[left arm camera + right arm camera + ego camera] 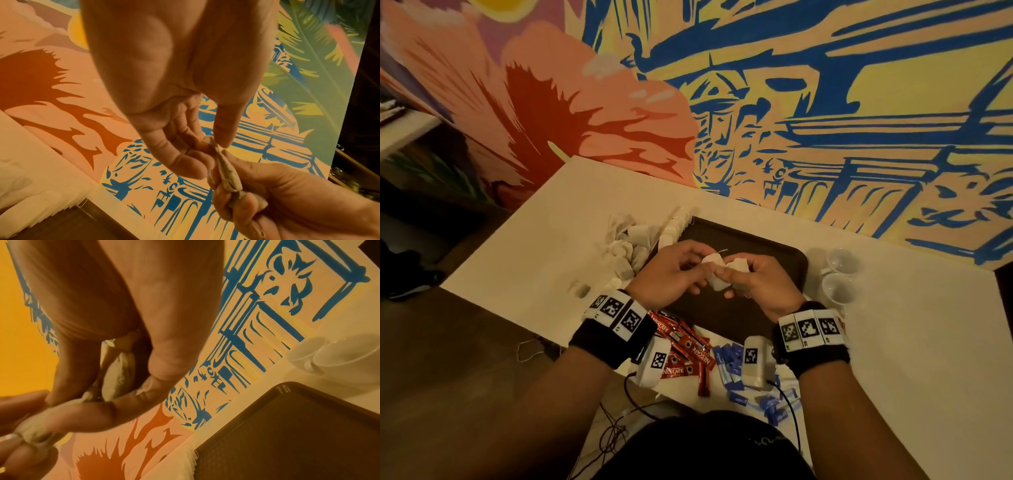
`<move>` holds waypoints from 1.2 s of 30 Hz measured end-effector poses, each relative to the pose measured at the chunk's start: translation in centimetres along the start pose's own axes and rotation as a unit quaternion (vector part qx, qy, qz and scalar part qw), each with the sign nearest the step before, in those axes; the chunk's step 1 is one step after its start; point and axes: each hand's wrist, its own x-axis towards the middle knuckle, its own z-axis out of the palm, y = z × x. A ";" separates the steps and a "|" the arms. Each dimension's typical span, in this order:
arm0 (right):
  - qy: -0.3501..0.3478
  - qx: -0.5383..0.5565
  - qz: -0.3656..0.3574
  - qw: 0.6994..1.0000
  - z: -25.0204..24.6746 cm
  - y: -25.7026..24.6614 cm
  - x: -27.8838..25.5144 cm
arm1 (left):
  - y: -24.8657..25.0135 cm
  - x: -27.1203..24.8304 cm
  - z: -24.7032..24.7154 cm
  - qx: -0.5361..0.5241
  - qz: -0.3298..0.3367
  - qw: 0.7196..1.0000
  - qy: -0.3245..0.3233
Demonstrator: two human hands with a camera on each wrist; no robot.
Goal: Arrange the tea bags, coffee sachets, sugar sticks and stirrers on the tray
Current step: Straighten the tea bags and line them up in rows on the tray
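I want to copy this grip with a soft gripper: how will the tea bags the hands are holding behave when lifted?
The tea bags look soft and floppy: in the right wrist view they bulge between the right hand fingers. Probably very light, since the left hand holds one by a fingertip pinch. The thin string may snag.

Right hand [115, 331] close to the lens, thumb and fingers curled round a bunch of pale tea bags [119, 374]. Left hand [18, 421] entering at the lower left edge, fingertips pinching the end of one tea bag [35, 433] drawn out of the bunch. Below and to the right, dark brown tray [298, 434] flat on the white tabletop [359, 382]. Two white cups [329, 353] beyond the tray's far corner, side by side. More tea bags [185, 462] lined along the tray's left rim. Painted mural [267, 305] behind
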 end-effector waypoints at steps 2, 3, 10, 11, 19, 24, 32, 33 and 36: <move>0.003 -0.004 -0.008 1.000 -0.3 -0.2 -0.3 | 0.4 0.1 0.3 0.016 0.000 1.000 0.003; 0.010 -0.009 -0.011 1.000 -0.5 -0.3 -0.4 | 0.7 0.1 0.3 0.020 -0.001 1.000 0.006; 0.079 -0.001 -0.019 0.997 -2.1 -0.4 -0.2 | 2.1 0.4 0.7 0.021 -0.001 1.000 0.016; 0.081 0.000 -0.016 0.997 -2.3 -0.5 -0.3 | 2.2 0.4 0.8 0.025 0.001 1.000 0.015; -0.001 -0.052 -0.036 0.998 -3.3 -2.1 -0.7 | 2.6 0.4 1.5 0.001 0.021 0.999 0.027; -0.071 -0.121 -0.025 0.990 -2.5 -2.9 -1.0 | 3.0 0.6 1.3 -0.031 0.035 0.998 0.031; -0.041 -0.229 -0.034 0.972 -2.6 -2.8 -0.1 | 3.0 0.5 -0.3 -0.002 0.033 0.999 0.020; -0.044 -0.231 -0.034 0.971 -2.6 -2.9 -0.1 | 3.0 0.5 -0.7 0.011 0.039 0.999 0.013; -0.060 -0.211 -0.041 0.975 -2.4 -2.8 0.0 | 3.2 1.0 -1.7 0.034 0.052 0.998 0.009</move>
